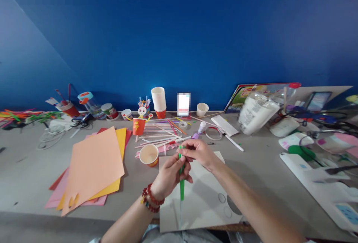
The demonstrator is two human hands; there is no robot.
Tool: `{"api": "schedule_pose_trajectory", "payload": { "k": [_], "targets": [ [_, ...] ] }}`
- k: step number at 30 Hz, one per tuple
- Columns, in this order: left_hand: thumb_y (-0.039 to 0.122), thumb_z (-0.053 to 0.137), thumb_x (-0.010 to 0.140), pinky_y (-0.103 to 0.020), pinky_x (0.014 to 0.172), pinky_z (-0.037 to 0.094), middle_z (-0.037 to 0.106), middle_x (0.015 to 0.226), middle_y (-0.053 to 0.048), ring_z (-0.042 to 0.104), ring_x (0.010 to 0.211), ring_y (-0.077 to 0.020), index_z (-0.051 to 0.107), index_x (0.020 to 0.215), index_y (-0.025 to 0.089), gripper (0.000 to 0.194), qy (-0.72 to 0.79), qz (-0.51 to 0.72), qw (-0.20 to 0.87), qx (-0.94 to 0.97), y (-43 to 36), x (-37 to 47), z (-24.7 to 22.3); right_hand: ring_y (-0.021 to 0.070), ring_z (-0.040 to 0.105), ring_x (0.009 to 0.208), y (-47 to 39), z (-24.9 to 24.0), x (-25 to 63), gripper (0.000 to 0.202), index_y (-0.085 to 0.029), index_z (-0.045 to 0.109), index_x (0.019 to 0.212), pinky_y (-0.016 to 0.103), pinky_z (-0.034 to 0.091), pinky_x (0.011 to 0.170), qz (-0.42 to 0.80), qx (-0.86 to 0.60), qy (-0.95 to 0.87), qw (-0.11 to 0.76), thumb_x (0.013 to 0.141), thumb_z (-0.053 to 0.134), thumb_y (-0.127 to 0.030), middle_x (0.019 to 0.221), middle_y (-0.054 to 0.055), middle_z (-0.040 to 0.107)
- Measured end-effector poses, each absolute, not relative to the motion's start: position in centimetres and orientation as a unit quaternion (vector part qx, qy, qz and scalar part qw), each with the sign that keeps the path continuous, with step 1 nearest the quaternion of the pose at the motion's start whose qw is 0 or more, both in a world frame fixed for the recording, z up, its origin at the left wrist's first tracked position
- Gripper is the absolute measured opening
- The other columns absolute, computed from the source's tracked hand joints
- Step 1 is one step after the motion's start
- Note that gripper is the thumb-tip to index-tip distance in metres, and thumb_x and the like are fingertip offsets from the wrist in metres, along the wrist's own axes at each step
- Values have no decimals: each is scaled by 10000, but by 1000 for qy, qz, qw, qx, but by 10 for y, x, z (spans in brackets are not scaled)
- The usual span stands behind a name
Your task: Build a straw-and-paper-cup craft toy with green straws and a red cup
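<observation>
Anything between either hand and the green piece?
Nothing visible: the left hand grips the green piece midway, the right hand pinches its top end. The open paper cup sits left of both hands.

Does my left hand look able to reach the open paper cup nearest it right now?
Probably yes: the cup stands close by the left hand with nothing visible blocking the way, though that hand's fingers are busy holding the green strip.
</observation>
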State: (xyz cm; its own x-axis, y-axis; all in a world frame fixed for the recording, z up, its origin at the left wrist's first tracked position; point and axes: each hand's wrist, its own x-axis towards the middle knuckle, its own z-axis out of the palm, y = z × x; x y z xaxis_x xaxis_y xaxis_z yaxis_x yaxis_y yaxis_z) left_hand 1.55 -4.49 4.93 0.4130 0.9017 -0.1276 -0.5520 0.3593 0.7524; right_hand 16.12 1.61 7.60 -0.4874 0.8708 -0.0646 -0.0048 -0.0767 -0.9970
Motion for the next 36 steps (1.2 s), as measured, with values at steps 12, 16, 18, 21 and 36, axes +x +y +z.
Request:
{"api": "schedule_pose_trajectory", "payload": {
  "k": [12, 16, 18, 21, 36],
  "targets": [
    [448, 643, 880, -264, 572, 508, 589, 718, -19, 472, 499, -65, 579, 881, 120, 334, 279, 484, 759, 335, -40, 16, 48, 111, 544, 369, 16, 84, 157, 330, -165, 624, 684, 204, 309, 390, 644, -380, -577, 327, 749, 777, -451, 434, -34, 582],
    [479, 615, 888, -272, 539, 499, 561, 635, -3, 515, 501, -102, 558, 870, 139, 345, 268, 472, 764, 348, -40, 16, 46, 71, 466, 401, 16, 84, 156, 322, -161, 650, 679, 205, 261, 408, 631, -392, -572, 348, 700, 813, -438, 475, -48, 564],
    [486, 611, 890, -254, 521, 483, 515, 599, 27, 428, 458, -70, 562, 877, 137, 352, 267, 474, 762, 351, -40, 16, 45, 70, 468, 418, 17, 83, 157, 326, -159, 655, 687, 206, 258, 416, 638, -384, -569, 349, 704, 809, -446, 497, -44, 566],
    [511, 636, 866, -213, 482, 427, 436, 567, 64, 329, 437, -43, 560, 867, 136, 383, 276, 472, 761, 348, -42, 17, 45, 72, 473, 424, 18, 82, 159, 340, -159, 647, 683, 205, 256, 418, 646, -377, -572, 336, 729, 790, -464, 491, -40, 559],
    [468, 651, 864, -183, 445, 304, 401, 573, 79, 263, 429, -29, 515, 815, 158, 342, 266, 472, 785, 299, -45, 16, 47, 198, 535, 593, -2, 114, 204, 447, -267, 765, 1005, 325, 414, 522, 468, -390, -667, 430, 763, 697, -637, 684, 53, 606]
  ]
}}
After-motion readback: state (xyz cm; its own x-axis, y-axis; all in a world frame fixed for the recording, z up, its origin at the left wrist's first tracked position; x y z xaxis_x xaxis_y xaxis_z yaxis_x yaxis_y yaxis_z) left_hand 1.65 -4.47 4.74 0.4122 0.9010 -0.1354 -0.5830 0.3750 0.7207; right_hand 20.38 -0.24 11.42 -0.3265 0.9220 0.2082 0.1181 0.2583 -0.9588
